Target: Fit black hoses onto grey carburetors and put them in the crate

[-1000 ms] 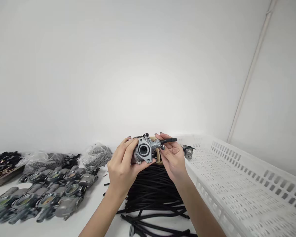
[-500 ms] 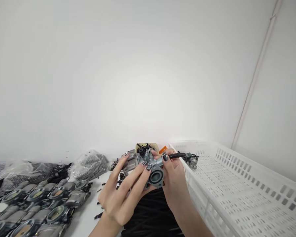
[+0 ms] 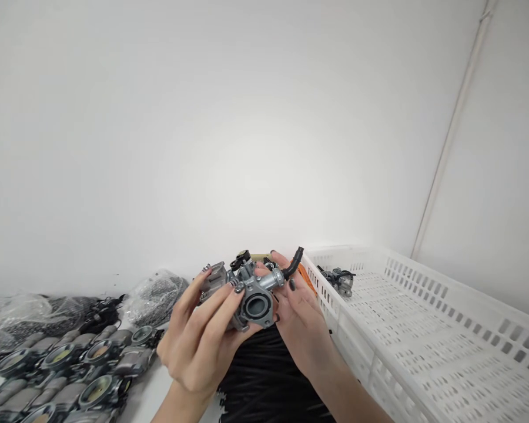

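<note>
My left hand (image 3: 203, 335) is wrapped around a silver carburetor (image 3: 254, 294), its fingers across the top and side. The round bore of the carburetor faces me. From its upper right a short black rubber hose (image 3: 294, 263) sticks out, bent upward. My right hand (image 3: 304, 317) is beside the carburetor on the right, thumb apart from the fingers and off the hose. Some of its fingers reach behind the carburetor, where I cannot tell whether they touch it.
Rows of carburetors (image 3: 99, 390) lie at the left, with plastic bags of parts (image 3: 154, 296) behind. Black tubes (image 3: 268, 382) lie below my hands. A white perforated crate (image 3: 423, 329) stands at the right, another carburetor (image 3: 342, 282) inside. An orange item (image 3: 307, 276) is beside it.
My right hand has let go of the black hose, which now bends upward instead of pointing right. The carburetor and my left hand have shifted a little left.
</note>
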Demonstrator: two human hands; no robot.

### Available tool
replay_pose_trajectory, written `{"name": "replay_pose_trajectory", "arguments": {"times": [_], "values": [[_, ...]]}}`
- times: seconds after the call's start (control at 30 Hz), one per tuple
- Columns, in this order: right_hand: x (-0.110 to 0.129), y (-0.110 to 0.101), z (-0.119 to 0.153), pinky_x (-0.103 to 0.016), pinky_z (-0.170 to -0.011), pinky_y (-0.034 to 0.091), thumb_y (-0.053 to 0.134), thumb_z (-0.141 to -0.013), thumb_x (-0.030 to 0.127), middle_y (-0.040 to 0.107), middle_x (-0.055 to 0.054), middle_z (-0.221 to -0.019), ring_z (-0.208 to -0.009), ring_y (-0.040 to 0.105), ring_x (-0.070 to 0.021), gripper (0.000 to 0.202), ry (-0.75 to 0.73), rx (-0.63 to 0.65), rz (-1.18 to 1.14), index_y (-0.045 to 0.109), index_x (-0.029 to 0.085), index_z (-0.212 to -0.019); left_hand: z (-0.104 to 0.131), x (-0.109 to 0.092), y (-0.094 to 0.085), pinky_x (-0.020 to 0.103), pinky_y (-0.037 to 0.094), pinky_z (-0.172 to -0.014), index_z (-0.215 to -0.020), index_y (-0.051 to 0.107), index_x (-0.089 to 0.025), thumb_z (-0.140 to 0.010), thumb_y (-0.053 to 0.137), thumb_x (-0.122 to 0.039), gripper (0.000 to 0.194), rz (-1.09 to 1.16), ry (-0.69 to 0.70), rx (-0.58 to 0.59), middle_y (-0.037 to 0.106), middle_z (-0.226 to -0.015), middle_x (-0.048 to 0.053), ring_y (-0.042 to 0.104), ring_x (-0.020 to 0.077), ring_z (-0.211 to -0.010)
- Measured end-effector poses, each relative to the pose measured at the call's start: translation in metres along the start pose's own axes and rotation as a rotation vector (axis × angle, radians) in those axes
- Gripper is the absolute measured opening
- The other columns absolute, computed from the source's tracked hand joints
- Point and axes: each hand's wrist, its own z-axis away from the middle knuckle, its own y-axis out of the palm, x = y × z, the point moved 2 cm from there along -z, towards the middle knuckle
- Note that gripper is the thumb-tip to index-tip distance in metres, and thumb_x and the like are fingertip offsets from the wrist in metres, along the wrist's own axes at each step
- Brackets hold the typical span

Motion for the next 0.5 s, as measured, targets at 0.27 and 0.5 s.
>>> {"name": "replay_pose_trajectory", "arguments": {"times": [0.27, 0.5], "values": [[-0.0004, -0.0023, 0.0006, -0.020, -0.066, 0.055, 0.092, -0.071, 0.035, 0.080, -0.003, -0.109, -0.106, 0.072, -0.0172, 0.042, 0.015, -0.009, -0.034, 0.073, 0.028, -0.108, -0.0015, -0.0017, 0.0013, 0.046, 0.062, -0.094, -0.104, 0.068, -0.012, -0.081, 0.081, -0.029, 0.031, 0.020, -0.048, 0.021, 0.075, -0.091, 0.010, 0.071, 0.0313, -0.110], [0.0004, -0.0025, 0.0025, -0.018, -0.051, 0.049, 0.092, -0.068, 0.041, 0.079, -0.004, -0.102, -0.113, 0.067, -0.0217, 0.043, -0.007, -0.009, -0.004, 0.072, 0.029, -0.103, 0.0006, -0.0028, -0.0004, 0.041, 0.063, -0.091, -0.101, 0.066, -0.015, -0.075, 0.086, -0.031, 0.036, 0.044, -0.073, 0.020, 0.077, -0.089, 0.008, 0.068, 0.0307, -0.118]]}}
